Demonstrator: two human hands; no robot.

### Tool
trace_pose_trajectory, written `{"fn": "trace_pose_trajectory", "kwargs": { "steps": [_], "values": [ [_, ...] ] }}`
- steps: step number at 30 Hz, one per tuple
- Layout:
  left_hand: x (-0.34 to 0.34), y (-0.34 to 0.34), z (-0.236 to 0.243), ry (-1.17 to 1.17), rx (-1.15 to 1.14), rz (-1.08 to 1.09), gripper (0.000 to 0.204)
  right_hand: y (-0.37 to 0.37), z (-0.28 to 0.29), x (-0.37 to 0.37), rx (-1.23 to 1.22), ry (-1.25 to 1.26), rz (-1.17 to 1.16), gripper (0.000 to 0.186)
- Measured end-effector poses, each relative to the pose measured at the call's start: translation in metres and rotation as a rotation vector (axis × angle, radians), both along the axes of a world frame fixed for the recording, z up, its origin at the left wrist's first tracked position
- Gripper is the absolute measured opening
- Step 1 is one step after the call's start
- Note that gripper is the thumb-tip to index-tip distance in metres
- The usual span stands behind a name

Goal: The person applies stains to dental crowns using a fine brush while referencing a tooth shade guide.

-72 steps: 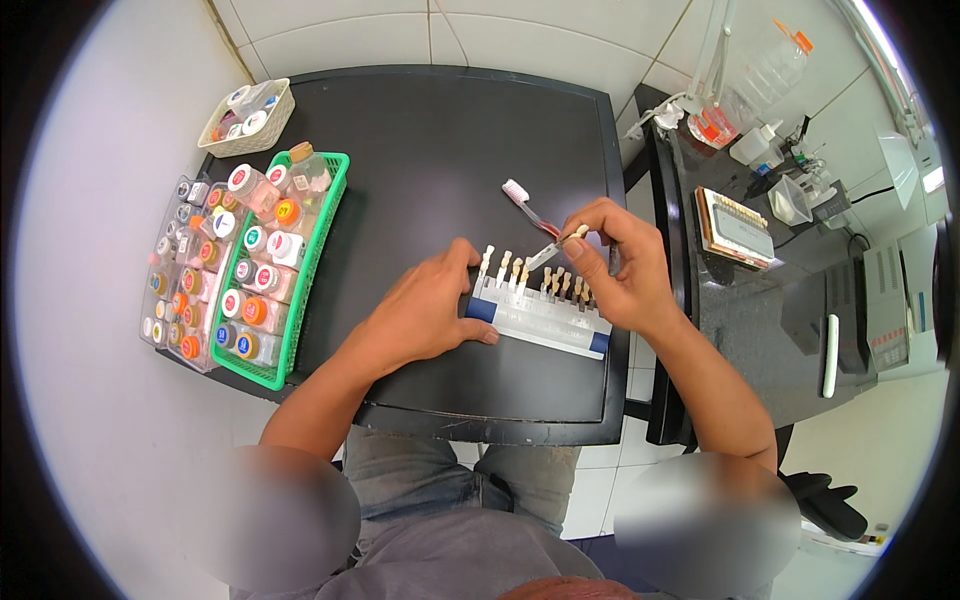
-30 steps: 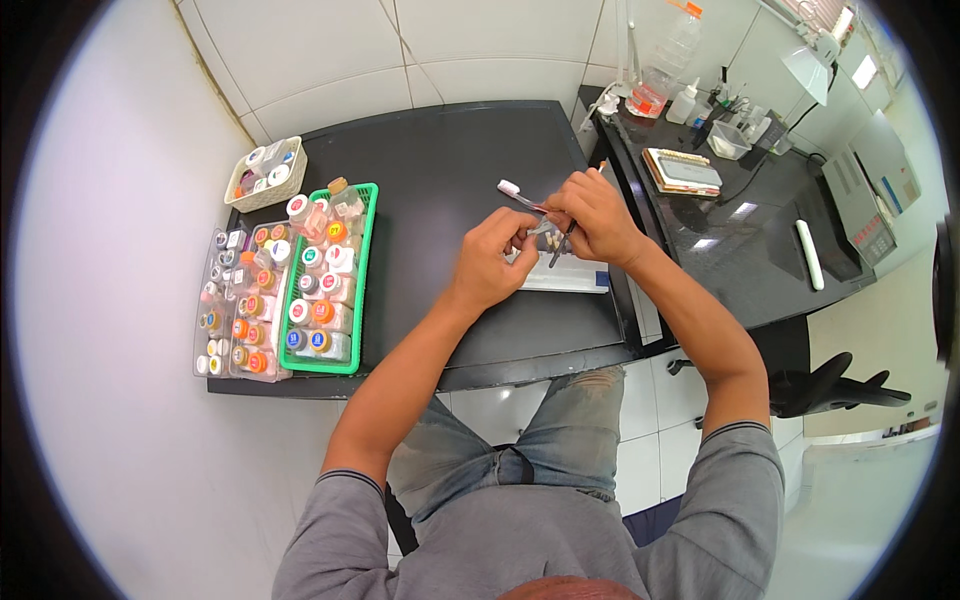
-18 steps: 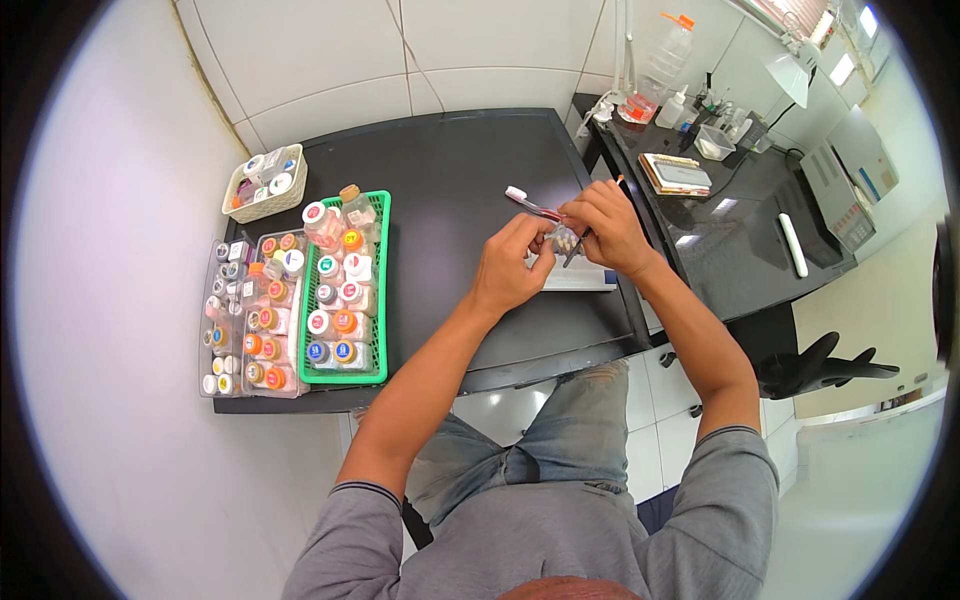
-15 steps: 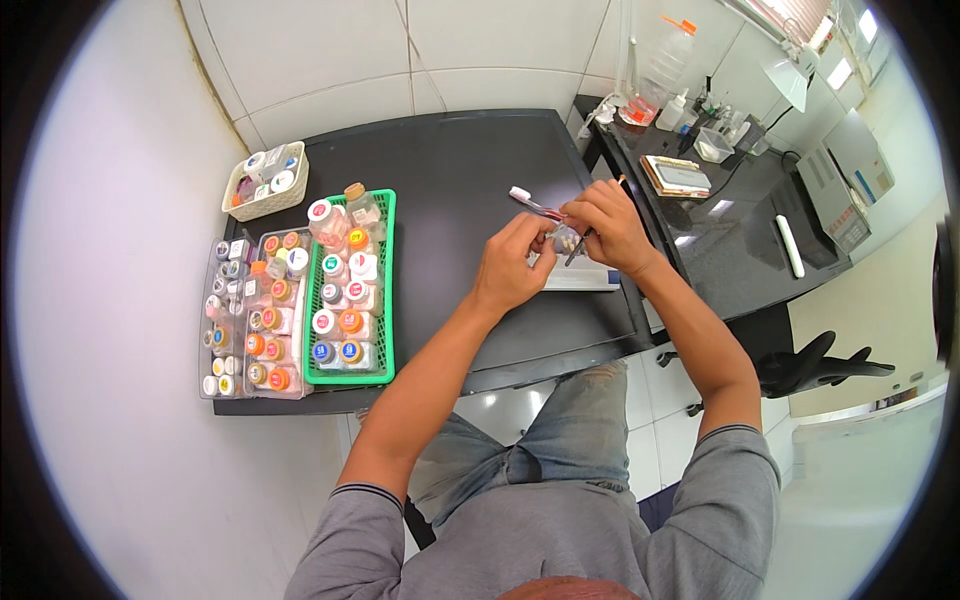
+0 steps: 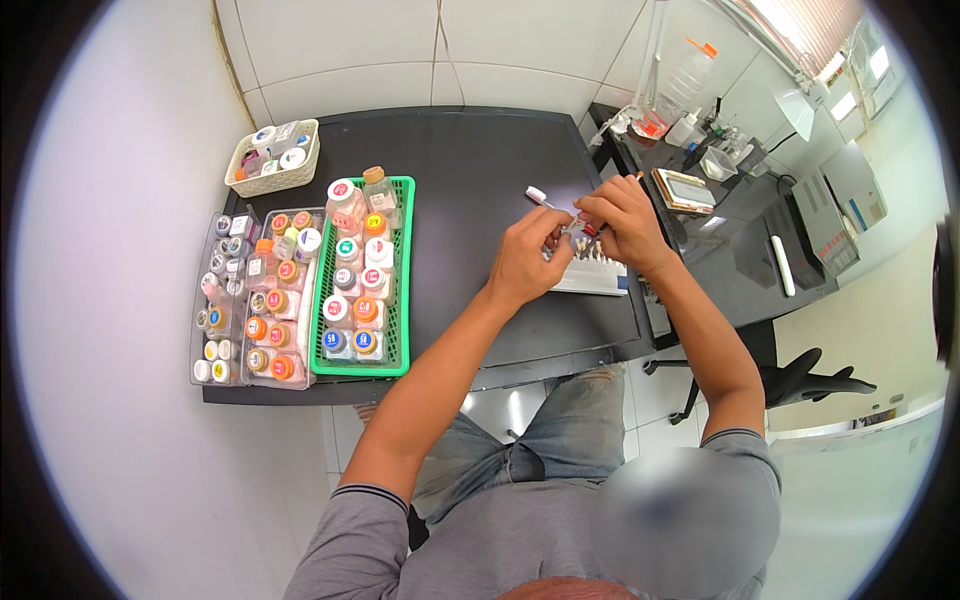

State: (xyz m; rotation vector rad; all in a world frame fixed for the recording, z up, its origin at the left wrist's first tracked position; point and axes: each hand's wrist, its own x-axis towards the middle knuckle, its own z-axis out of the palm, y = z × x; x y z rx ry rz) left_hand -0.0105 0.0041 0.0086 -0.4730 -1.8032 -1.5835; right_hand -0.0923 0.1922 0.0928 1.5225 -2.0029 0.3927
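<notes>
Both hands meet above the right part of the black table. A toothbrush (image 5: pixel 537 195) with a white head and a partly red handle slants into the fingers of my right hand (image 5: pixel 625 225), which is closed on it. A thin stick with an orange tip (image 5: pixel 640 177) shows above that hand. My left hand (image 5: pixel 528 258) is closed in a pinch close beside the right fingertips; what it holds is too small and hidden to name. Below the hands lies a white holder (image 5: pixel 595 285) with a row of small pale pieces, partly covered by the fingers.
To the left stand a green basket (image 5: pixel 405 290) of capped bottles, clear trays (image 5: pixel 313 345) with small jars and a cream basket (image 5: pixel 275 182). On the right-hand counter are a notebook with a phone-like slab (image 5: pixel 685 190), a large plastic bottle (image 5: pixel 685 80) and a white bar (image 5: pixel 782 265).
The view has shifted slightly. Both hands stay close together with the toothbrush, and the fingertips have drawn nearer to each other. The dark stick below the right fingers is now less visible.
</notes>
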Motion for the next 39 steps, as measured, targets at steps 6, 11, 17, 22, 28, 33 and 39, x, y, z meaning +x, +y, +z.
{"fn": "trace_pose_trajectory", "kwargs": {
  "steps": [6,11,17,22,28,33,39],
  "values": [
    [0.001,0.001,0.001,-0.044,-0.002,-0.015,0.020,-0.001,0.001,-0.005,-0.001,-0.018,0.040,0.038],
    [0.005,0.003,0.002,-0.082,-0.064,-0.028,0.020,0.004,0.001,-0.007,-0.002,-0.060,0.095,0.037],
    [0.002,0.007,-0.001,-0.422,0.203,-0.188,0.005,-0.003,0.010,-0.017,-0.096,-0.180,0.161,0.042],
    [-0.003,0.003,-0.005,-0.496,0.283,-0.194,0.010,0.022,0.011,-0.052,-0.480,-0.357,0.233,0.033],
    [-0.004,-0.001,-0.006,-0.531,0.386,-0.157,0.012,0.068,-0.028,-0.076,-0.451,-0.744,0.088,0.064],
    [-0.003,-0.001,-0.007,-0.602,0.381,-0.113,0.014,0.050,-0.035,-0.046,-0.610,-1.001,0.161,0.033],
    [0.001,0.005,-0.005,-0.614,0.409,-0.100,0.014,0.044,-0.025,-0.032,-0.433,-0.731,0.235,0.019]
  ]
}}
